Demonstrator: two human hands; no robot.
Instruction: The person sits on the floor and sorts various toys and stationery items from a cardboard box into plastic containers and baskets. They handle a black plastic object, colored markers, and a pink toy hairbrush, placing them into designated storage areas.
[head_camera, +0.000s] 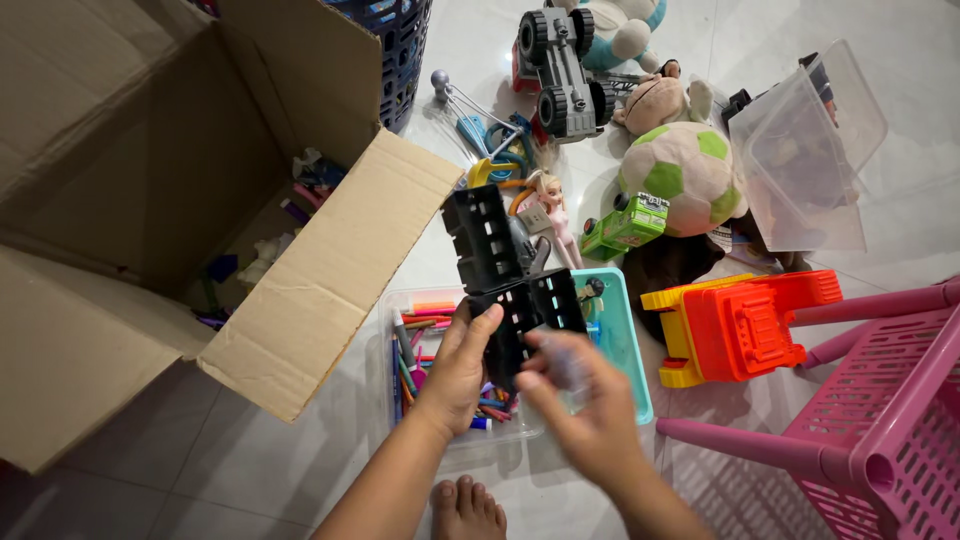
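I see my left hand (462, 362) grasping a black plastic toy piece (508, 280), a hard, angular shape with rows of small rectangular windows, held up above a clear plastic box of markers (425, 340). My right hand (585, 405) is blurred just beside the lower end of the piece; its fingers are bent around something pale, but I cannot tell if it truly grips anything. The markers inside the box are thin and many-coloured, and a turquoise lid (625, 340) lies just beside it. On the left stands a big open cardboard box (180, 180), its rough brown flap reaching near my left hand. Behind the black piece I see a small doll (550, 205), a green toy bus (626, 225) and a soft plush ball (690, 175) in green and cream. On the right are an orange and yellow plastic toy (745, 322) and a pink plastic basket (890, 420) with a grid wall. A grey toy truck (562, 62) stands farther away on the glossy tiled floor (200, 470).
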